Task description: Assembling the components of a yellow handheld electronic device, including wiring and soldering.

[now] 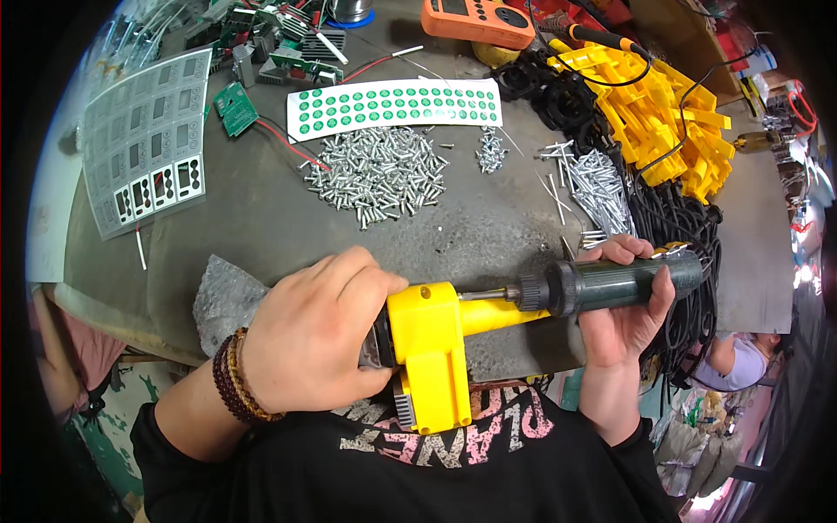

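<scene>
By the left edge of the grey table (pixel 253 231) I see a sheet of silver panel overlays (pixel 148 139), with a crumpled piece of bubble wrap (pixel 225 303) nearer the front edge. Toward the far left corner sit green circuit boards with finned heatsinks (pixel 301 65), and one small green board (pixel 235 109) trails red and white leads. The person's left hand (pixel 314 331) is closed around a yellow plastic housing (pixel 427 349), fingers over its far side and thumb on the near side, holding it up off the front edge against the chest. Beyond it, mid-table, a heap of short silver screws (pixel 379 174) lies just in front of a white strip of round green stickers (pixel 392 106), with a little cluster of smaller screws (pixel 491 150) to its right. An orange multimeter (pixel 478 22) rests at the far edge. The right hand (pixel 610 336) wraps a dark green power screwdriver (pixel 628 283), fingers behind, thumb in front; its shaft points left and reaches the housing's upper right side, though I cannot tell whether the tip sits in a screw. Past that hand lie long silver screws (pixel 602 187), then, toward the right edge, piled yellow plastic parts (pixel 663 113) and bundled black cables (pixel 689 227).
</scene>
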